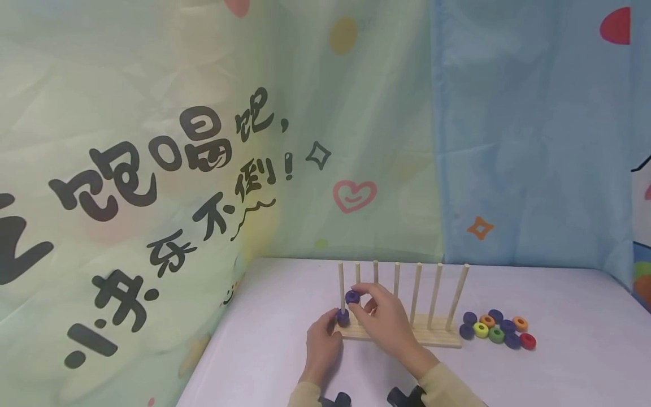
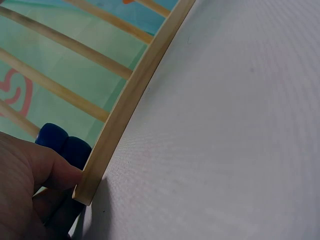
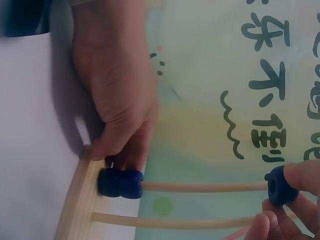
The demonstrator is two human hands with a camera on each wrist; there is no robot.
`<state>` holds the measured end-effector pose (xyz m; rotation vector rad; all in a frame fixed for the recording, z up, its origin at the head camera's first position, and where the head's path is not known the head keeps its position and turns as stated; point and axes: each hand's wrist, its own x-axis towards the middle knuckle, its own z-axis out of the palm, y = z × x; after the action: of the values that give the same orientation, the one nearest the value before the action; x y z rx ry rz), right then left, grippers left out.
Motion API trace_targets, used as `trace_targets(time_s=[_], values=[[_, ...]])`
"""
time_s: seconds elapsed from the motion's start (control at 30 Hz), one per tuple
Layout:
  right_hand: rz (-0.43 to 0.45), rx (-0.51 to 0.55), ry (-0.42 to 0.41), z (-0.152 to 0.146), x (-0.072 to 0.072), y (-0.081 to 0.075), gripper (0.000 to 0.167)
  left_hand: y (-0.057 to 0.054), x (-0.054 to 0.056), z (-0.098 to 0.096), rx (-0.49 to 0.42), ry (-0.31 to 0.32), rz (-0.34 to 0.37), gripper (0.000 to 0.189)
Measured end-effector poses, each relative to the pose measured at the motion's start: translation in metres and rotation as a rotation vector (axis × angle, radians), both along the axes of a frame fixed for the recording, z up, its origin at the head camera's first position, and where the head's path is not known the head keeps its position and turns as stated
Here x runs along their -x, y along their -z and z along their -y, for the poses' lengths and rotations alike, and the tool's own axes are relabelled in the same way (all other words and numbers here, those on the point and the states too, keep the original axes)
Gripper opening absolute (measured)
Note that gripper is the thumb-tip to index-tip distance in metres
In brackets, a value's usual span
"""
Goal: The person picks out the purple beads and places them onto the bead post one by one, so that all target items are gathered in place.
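Observation:
A wooden peg rack (image 1: 429,337) with a row of upright pegs stands on the table. Two dark blue beads (image 3: 120,183) are stacked at the foot of its leftmost peg (image 1: 342,285). My left hand (image 1: 323,346) holds the rack's left end, thumb at the front corner of the base (image 2: 120,117) and fingers behind, partly hidden. Between thumb and fingers, my right hand (image 1: 389,322) pinches another dark blue bead (image 1: 352,297), its hole facing the head camera. In the right wrist view this bead (image 3: 282,185) overlaps the upper end of the leftmost peg.
Right of the rack lies a loose group of beads: several dark blue, two orange ones, a yellow bead (image 1: 480,330), a green bead (image 1: 496,335) and a red bead (image 1: 528,341). Printed cloth (image 1: 356,135) hangs behind and left of the white table (image 1: 244,350).

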<state>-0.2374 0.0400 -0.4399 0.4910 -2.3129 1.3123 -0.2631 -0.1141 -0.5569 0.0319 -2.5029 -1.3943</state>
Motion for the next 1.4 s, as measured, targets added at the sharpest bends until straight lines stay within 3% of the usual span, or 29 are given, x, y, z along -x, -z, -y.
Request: trace_targets(time_s=[0.3, 0.7, 1.03, 1.4], values=[[-0.032, 0.023, -0.01, 0.005, 0.006, -0.013, 0.03, -0.001, 0.0, -0.001, 0.0, -0.012, 0.018, 0.055], [-0.223, -0.003, -0.046, 0.005, 0.017, -0.034, 0.033, 0.0, -0.001, -0.001, -0.011, -0.001, 0.01, 0.055], [-0.247, 0.011, -0.039, 0.012, 0.026, -0.035, 0.032, 0.002, -0.001, -0.001, -0.01, -0.001, 0.011, 0.055], [-0.18, 0.063, -0.011, 0.02, 0.032, -0.041, 0.032, 0.0, -0.001, -0.001, -0.011, -0.003, 0.001, 0.055]])
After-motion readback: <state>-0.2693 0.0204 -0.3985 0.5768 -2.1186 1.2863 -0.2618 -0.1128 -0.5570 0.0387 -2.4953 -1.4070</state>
